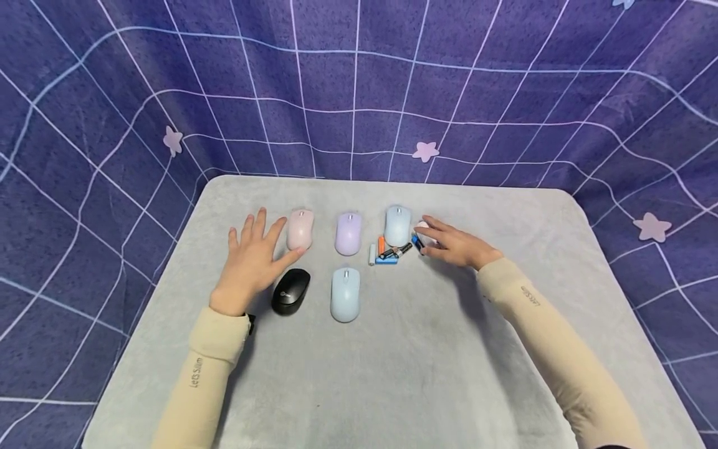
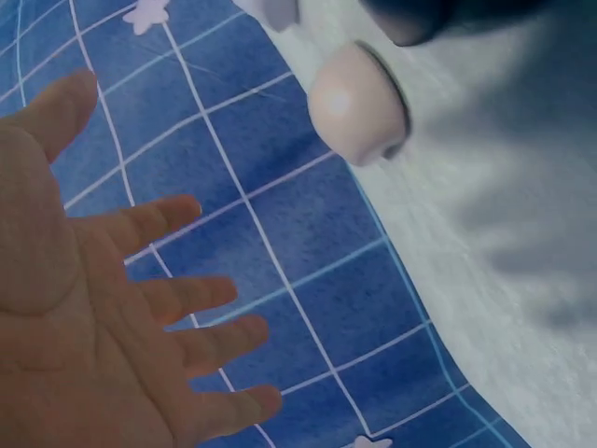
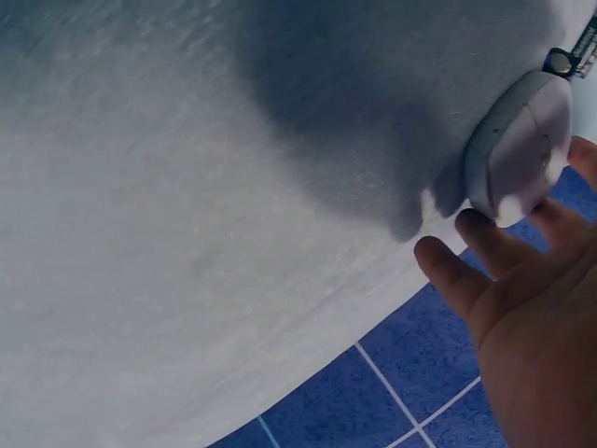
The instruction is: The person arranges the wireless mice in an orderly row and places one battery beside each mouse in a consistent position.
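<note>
My left hand (image 1: 250, 259) is spread with straight fingers, above the table between a pink mouse (image 1: 300, 228) and a black mouse (image 1: 291, 291). Its thumb overlaps the pink mouse's lower end in the head view, while the left wrist view shows the palm holding nothing. On the other side, my right hand (image 1: 451, 243) reaches over a whitish mouse (image 3: 525, 149), largely hidden from the head view. The right fingertips lie loosely along that mouse's edge, the outer fingers spread away. Beside the right thumb lies a blue-and-black battery (image 1: 417, 244).
A purple mouse (image 1: 349, 234) and a light blue mouse (image 1: 398, 224) stand in the back row. Another light blue mouse (image 1: 345, 295) sits nearer the front. Several batteries (image 1: 386, 260) lie in a small heap. A dark blue gridded curtain (image 1: 336, 81) hangs behind the grey table (image 1: 404, 374).
</note>
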A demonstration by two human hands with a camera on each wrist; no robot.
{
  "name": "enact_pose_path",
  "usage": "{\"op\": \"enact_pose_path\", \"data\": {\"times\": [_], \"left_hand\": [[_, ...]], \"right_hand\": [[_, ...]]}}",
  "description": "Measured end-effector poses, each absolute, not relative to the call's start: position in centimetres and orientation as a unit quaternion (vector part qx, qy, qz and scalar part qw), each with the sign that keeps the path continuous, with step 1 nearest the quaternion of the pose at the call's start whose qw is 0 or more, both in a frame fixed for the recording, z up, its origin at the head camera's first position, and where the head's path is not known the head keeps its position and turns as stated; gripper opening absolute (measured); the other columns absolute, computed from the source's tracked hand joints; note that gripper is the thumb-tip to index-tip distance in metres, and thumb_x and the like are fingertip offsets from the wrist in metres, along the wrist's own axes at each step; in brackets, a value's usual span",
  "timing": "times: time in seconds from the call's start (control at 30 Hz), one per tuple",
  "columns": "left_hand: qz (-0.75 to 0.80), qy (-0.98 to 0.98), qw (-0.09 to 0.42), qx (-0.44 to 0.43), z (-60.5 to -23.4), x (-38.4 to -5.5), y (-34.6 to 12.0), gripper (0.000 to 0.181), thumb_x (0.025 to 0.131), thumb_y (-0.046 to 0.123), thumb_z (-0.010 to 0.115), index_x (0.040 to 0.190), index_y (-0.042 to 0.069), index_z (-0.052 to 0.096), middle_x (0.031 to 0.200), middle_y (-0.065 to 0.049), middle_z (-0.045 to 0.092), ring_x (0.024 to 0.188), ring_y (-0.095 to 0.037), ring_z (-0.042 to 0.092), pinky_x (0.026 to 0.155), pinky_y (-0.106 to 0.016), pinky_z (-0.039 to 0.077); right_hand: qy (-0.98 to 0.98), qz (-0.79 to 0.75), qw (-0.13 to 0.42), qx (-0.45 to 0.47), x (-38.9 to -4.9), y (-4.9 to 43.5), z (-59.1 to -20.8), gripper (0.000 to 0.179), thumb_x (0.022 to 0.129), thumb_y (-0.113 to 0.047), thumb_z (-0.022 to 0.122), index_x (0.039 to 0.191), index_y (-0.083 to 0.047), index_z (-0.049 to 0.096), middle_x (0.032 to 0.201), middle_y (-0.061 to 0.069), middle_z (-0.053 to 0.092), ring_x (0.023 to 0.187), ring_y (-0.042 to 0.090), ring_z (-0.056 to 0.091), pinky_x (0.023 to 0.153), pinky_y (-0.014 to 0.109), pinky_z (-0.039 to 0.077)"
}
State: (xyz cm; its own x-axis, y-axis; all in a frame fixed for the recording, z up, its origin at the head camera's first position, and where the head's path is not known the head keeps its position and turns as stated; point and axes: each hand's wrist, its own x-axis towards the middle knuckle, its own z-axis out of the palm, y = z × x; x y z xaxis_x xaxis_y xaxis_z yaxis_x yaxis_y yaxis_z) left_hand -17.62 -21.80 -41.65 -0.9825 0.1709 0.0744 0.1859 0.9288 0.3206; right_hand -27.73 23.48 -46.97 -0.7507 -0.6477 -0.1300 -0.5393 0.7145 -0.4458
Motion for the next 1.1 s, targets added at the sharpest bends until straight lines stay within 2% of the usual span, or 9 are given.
{"op": "enact_pose_path", "data": {"times": [0.2, 0.37, 0.57, 0.63, 0.73, 0.83, 0.93, 1.0, 1.1], "left_hand": [[-0.176, -0.98, 0.023, -0.087, -41.8, -17.0, -22.7, 0.081, 0.104, 0.057, 0.06, 0.161, 0.004, 0.042, 0.171, -0.036, 0.016, 0.156, -0.059, 0.017, 0.119, -0.082, 0.009], [-0.18, -0.98, 0.013, -0.081, -42.3, -16.7, -23.6, 0.082, 0.105, 0.057, 0.06, 0.163, 0.003, 0.038, 0.172, -0.037, 0.011, 0.154, -0.064, 0.015, 0.119, -0.081, 0.009], [-0.181, -0.98, 0.016, -0.079, -42.2, -16.6, -24.3, 0.081, 0.105, 0.05, 0.064, 0.164, 0.003, 0.035, 0.172, -0.037, 0.009, 0.154, -0.064, 0.015, 0.118, -0.082, 0.01], [-0.183, -0.98, 0.02, -0.08, -42.1, -16.6, -24.4, 0.081, 0.104, 0.049, 0.065, 0.164, 0.004, 0.035, 0.171, -0.037, 0.009, 0.154, -0.063, 0.015, 0.118, -0.082, 0.01], [-0.187, -0.979, 0.022, -0.082, -41.9, -16.7, -24.4, 0.079, 0.104, 0.046, 0.066, 0.164, 0.004, 0.036, 0.171, -0.037, 0.01, 0.154, -0.063, 0.015, 0.119, -0.081, 0.01], [-0.191, -0.978, 0.017, -0.082, -41.9, -16.7, -24.4, 0.079, 0.104, 0.045, 0.066, 0.164, 0.004, 0.035, 0.172, -0.037, 0.009, 0.154, -0.064, 0.014, 0.119, -0.081, 0.008], [-0.192, -0.978, 0.009, -0.08, -42.0, -16.7, -24.5, 0.08, 0.104, 0.045, 0.066, 0.165, 0.004, 0.034, 0.172, -0.036, 0.007, 0.155, -0.063, 0.013, 0.12, -0.08, 0.007], [-0.192, -0.978, 0.005, -0.08, -42.1, -16.7, -24.5, 0.08, 0.104, 0.045, 0.066, 0.165, 0.004, 0.034, 0.173, -0.036, 0.006, 0.155, -0.062, 0.012, 0.12, -0.08, 0.007], [-0.192, -0.978, 0.003, -0.083, -42.1, -16.7, -24.5, 0.08, 0.104, 0.046, 0.065, 0.165, 0.004, 0.034, 0.173, -0.035, 0.006, 0.156, -0.06, 0.012, 0.12, -0.08, 0.007]], "right_hand": [[0.923, -0.167, 0.119, -0.325, -27.3, 23.3, -46.5, 0.065, 0.101, -0.024, 0.064, 0.158, 0.001, 0.048, 0.165, 0.036, 0.03, 0.144, 0.053, 0.045, 0.122, 0.061, 0.034], [0.938, -0.119, 0.109, -0.306, -26.8, 23.3, -45.8, 0.07, 0.088, -0.01, 0.067, 0.156, -0.001, 0.05, 0.152, 0.037, 0.039, 0.123, 0.057, 0.057, 0.106, 0.067, 0.047], [0.922, -0.109, 0.082, -0.363, -26.8, 23.8, -45.9, 0.073, 0.075, 0.011, 0.071, 0.146, 0.001, 0.06, 0.158, 0.028, 0.047, 0.147, 0.054, 0.042, 0.115, 0.073, 0.035], [0.912, -0.112, 0.067, -0.39, -26.9, 24.0, -46.1, 0.07, 0.069, 0.016, 0.072, 0.138, 0.001, 0.066, 0.151, 0.027, 0.055, 0.145, 0.052, 0.046, 0.115, 0.07, 0.038], [0.915, -0.099, 0.041, -0.388, -26.9, 24.3, -46.4, 0.061, 0.066, 0.01, 0.081, 0.126, -0.002, 0.072, 0.13, 0.024, 0.066, 0.126, 0.047, 0.058, 0.106, 0.062, 0.049], [0.942, -0.066, 0.037, -0.328, -26.7, 24.4, -46.3, 0.051, 0.067, -0.01, 0.089, 0.116, -0.007, 0.074, 0.109, 0.015, 0.066, 0.104, 0.039, 0.061, 0.091, 0.057, 0.054], [0.962, -0.04, 0.046, -0.266, -26.4, 24.5, -46.2, 0.048, 0.071, -0.032, 0.088, 0.108, -0.006, 0.071, 0.1, 0.013, 0.062, 0.092, 0.036, 0.061, 0.08, 0.056, 0.054], [0.965, -0.055, 0.052, -0.249, -26.1, 24.6, -46.3, 0.054, 0.076, -0.036, 0.084, 0.116, -0.003, 0.069, 0.108, 0.018, 0.063, 0.095, 0.038, 0.063, 0.081, 0.057, 0.055], [0.949, -0.124, 0.062, -0.283, -25.9, 25.0, -46.5, 0.064, 0.082, -0.026, 0.083, 0.138, 0.001, 0.064, 0.135, 0.028, 0.06, 0.119, 0.047, 0.063, 0.097, 0.061, 0.054]]}}
